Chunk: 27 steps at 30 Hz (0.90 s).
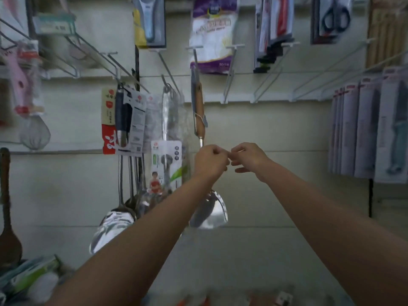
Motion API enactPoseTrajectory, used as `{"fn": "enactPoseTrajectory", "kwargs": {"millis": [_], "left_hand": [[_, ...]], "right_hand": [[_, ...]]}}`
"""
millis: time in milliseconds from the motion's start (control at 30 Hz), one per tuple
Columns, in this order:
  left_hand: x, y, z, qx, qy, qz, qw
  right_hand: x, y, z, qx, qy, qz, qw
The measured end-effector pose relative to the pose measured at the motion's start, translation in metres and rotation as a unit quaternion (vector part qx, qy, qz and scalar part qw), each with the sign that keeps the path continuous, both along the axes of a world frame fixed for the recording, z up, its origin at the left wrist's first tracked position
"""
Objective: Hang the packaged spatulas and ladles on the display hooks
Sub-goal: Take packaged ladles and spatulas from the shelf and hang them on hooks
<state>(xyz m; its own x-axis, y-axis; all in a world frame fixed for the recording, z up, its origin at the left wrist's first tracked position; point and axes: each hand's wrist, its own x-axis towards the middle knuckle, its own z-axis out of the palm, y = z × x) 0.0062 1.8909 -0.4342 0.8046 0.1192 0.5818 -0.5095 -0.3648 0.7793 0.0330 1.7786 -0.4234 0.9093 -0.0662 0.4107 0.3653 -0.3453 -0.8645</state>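
Hanging behind the curled left hand (210, 162), the ladle (208, 214) seems ungripped; right hand (248, 159) half-curled.

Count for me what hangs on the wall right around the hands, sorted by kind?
Wood-handled spatula: 1
Bunch of carded ladles and spatulas: 1 bunch, too overlapped to count singly
White and purple bag: 1
Scissors pack: 1
Total: 4 groups
Left hand and right hand meet below the spatula's handle.

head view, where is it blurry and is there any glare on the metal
Head view: the centre is fairly sharp, with both hands clear; the edges smear, notably the whisk at left and the packages bottom left; bright glare on the steel spatula blade; wide-angle lens bows the hooks.
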Motion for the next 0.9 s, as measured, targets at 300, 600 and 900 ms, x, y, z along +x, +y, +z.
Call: {"fn": "enactPoseTrajectory", "kwargs": {"millis": [300, 600, 900], "left_hand": [[0.026, -0.033, -0.093, 0.035, 0.151, -0.059, 0.986], [0.060, -0.056, -0.192, 0.076, 0.260, -0.069, 0.960], [0.092, -0.078, -0.289, 0.038, 0.361, -0.104, 0.926]], "right_hand": [[0.020, -0.040, -0.099, 0.023, 0.077, -0.005, 0.997], [0.047, -0.061, -0.207, 0.057, 0.185, -0.006, 0.981], [0.061, -0.098, -0.276, 0.051, 0.311, 0.004, 0.949]]}}
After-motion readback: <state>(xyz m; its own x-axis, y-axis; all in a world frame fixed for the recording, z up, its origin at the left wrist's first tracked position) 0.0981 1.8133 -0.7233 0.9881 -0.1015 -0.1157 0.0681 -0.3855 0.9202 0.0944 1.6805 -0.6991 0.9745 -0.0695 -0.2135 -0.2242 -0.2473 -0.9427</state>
